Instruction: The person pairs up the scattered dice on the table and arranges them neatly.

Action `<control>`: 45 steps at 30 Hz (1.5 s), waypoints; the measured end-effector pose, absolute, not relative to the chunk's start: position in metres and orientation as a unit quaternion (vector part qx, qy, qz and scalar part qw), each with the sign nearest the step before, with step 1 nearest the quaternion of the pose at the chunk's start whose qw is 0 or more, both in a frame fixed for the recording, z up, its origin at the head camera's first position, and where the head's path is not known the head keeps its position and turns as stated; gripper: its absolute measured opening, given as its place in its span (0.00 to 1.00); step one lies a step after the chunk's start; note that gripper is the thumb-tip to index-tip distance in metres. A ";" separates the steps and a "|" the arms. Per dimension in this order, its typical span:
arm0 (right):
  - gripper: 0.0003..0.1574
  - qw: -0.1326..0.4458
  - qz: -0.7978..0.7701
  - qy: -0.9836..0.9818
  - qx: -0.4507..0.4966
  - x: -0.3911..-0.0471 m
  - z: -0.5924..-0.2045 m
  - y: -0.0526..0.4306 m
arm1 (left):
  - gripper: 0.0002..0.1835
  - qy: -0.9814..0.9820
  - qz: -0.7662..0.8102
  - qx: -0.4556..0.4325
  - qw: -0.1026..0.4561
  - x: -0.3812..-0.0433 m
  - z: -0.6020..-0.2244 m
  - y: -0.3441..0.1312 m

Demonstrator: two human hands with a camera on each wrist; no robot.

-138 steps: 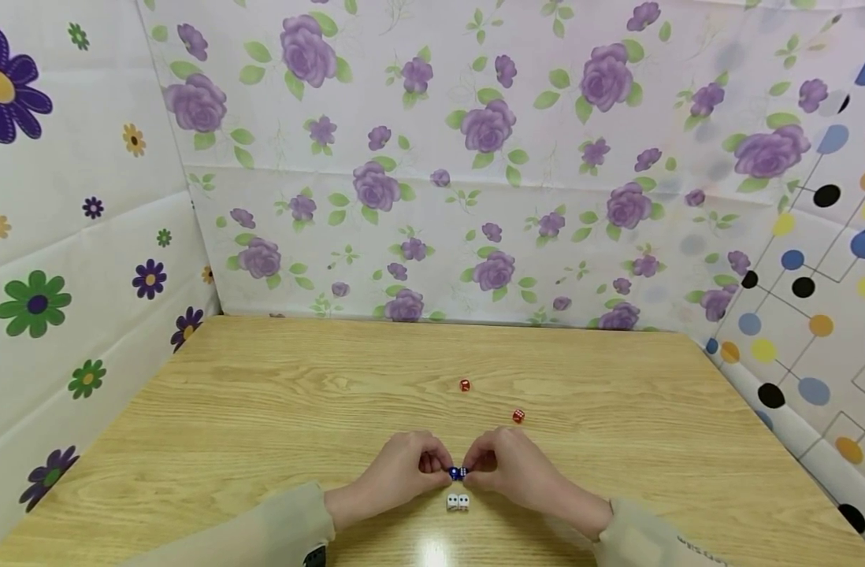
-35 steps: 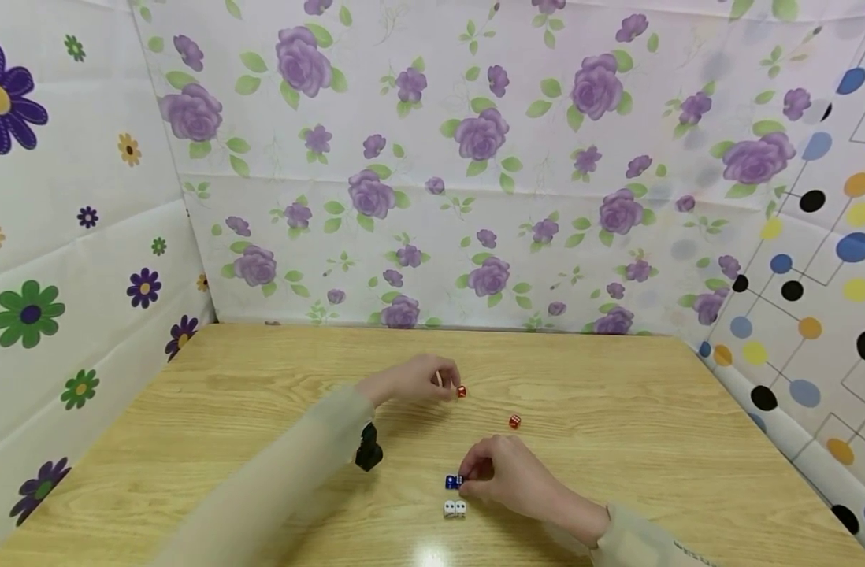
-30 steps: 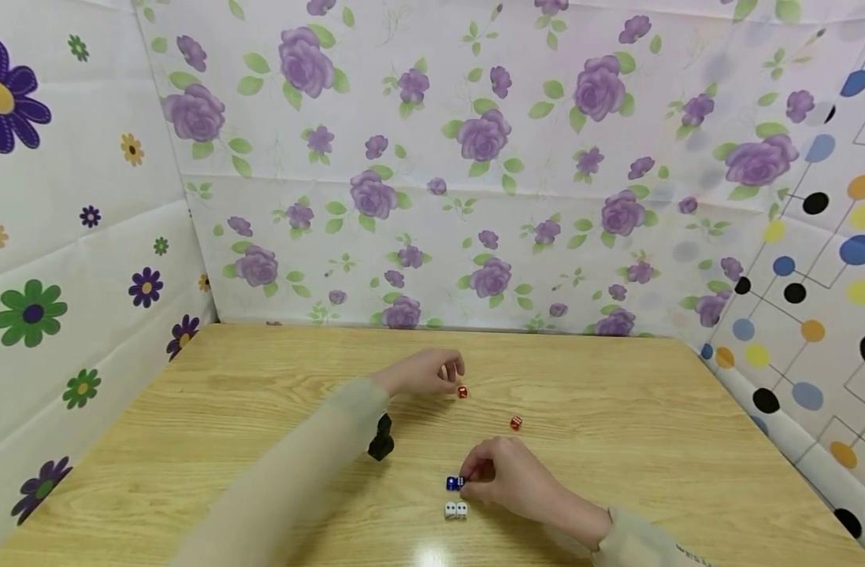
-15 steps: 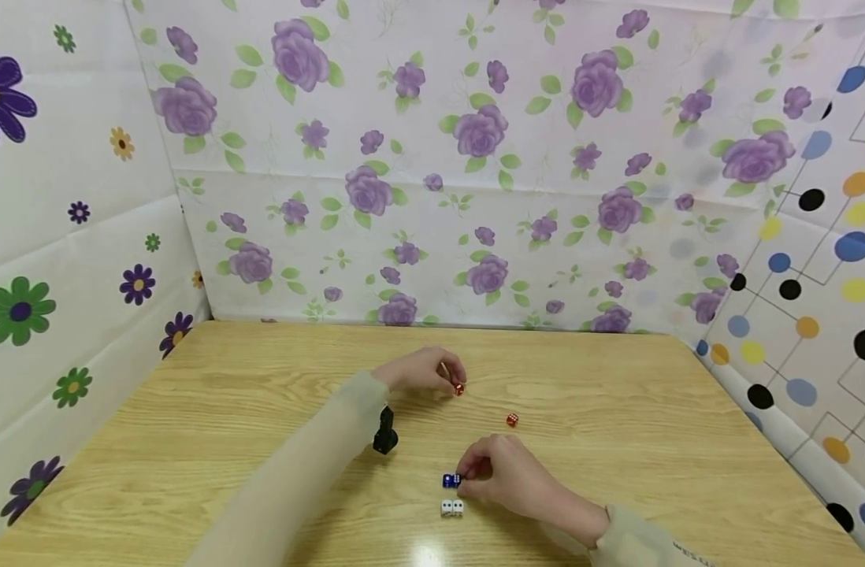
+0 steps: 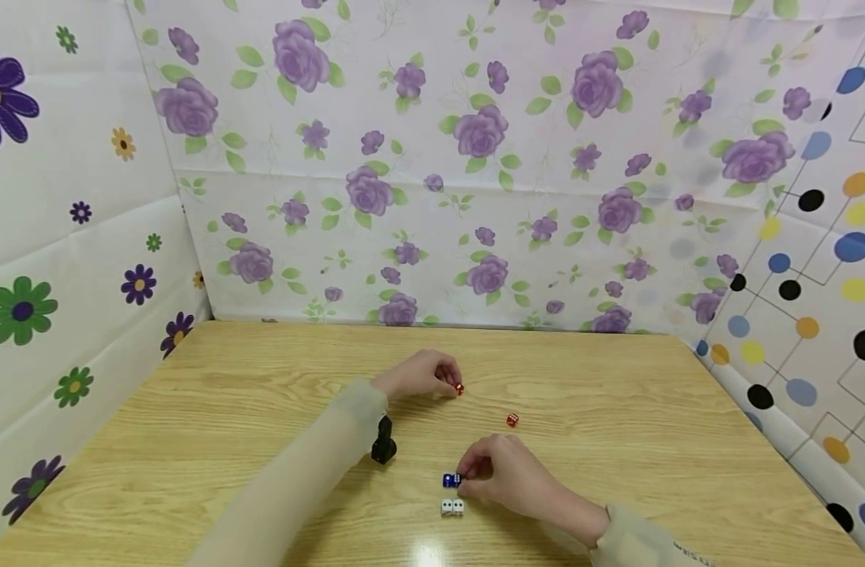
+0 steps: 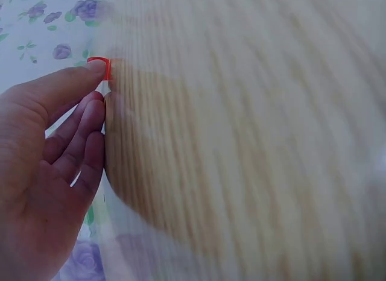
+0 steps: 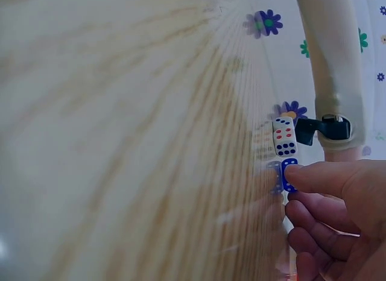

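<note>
In the head view my left hand reaches to the far red die and pinches it between fingertips and thumb, low over the table. The left wrist view shows the thumb on this red die, other fingers curled below. My right hand pinches the right one of two blue dice, which stand side by side. In the right wrist view its thumb lies on the blue die. Just nearer than the blue pair, two white dice sit side by side. A second red die lies between the hands, untouched.
The wooden table is bounded by a purple-rose cloth at the back and patterned cloths left and right. A black wrist device hangs below my left sleeve, over the table left of the dice.
My left hand has left the blue dice, gone forward to the far red die and now pinches it. The right hand keeps its place at the blue dice.
</note>
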State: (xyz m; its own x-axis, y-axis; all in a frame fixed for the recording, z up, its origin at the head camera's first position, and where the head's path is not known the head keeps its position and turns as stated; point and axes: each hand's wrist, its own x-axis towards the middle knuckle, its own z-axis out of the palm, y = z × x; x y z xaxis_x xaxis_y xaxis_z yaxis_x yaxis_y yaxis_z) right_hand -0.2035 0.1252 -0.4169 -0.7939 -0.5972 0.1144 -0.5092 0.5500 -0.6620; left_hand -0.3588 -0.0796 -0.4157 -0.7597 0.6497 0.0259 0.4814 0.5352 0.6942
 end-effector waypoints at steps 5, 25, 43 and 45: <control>0.06 0.065 -0.356 0.878 -0.313 -0.203 -0.417 0.125 | 0.03 0.873 0.349 0.324 0.106 -0.357 -0.417 -0.079; 0.05 0.069 -0.361 0.877 -0.310 -0.204 -0.418 0.126 | 0.04 0.876 0.347 0.323 0.083 -0.313 -0.420 -0.090; 0.05 0.078 -0.360 0.880 -0.299 -0.204 -0.420 0.126 | 0.05 0.867 0.395 0.296 0.075 -0.271 -0.423 -0.097; 0.05 0.077 -0.361 0.880 -0.299 -0.204 -0.420 0.126 | 0.05 0.868 0.391 0.300 0.066 -0.270 -0.423 -0.096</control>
